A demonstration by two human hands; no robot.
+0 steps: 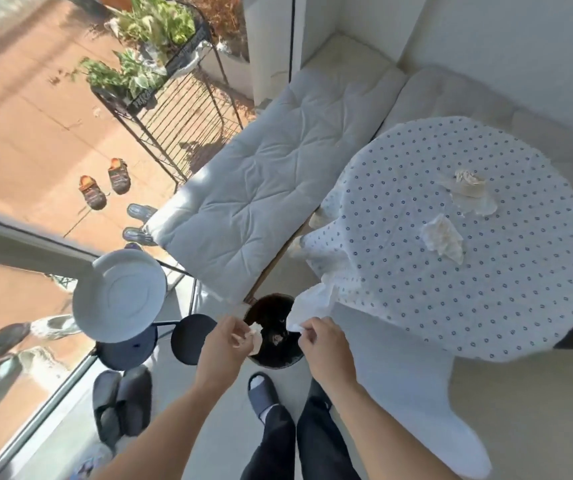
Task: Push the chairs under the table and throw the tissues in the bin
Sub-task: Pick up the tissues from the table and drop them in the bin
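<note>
Tissues are in three places: one crumpled tissue (249,336) is pinched in the fingers of the left hand (224,344) directly above the open mouth of the dark round bin (271,315), and two more lie on the round table (486,306) with dotted cloth, well apart from the bin. The nearer tissue on the table (442,239) lies with its long axis running from upper left to lower right, and the farther tissue (468,183) is a flatter crumple just beyond it. The right hand (325,344) is closed on the hanging edge of the white tablecloth (313,303) and holds it beside the bin's rim.
</note>
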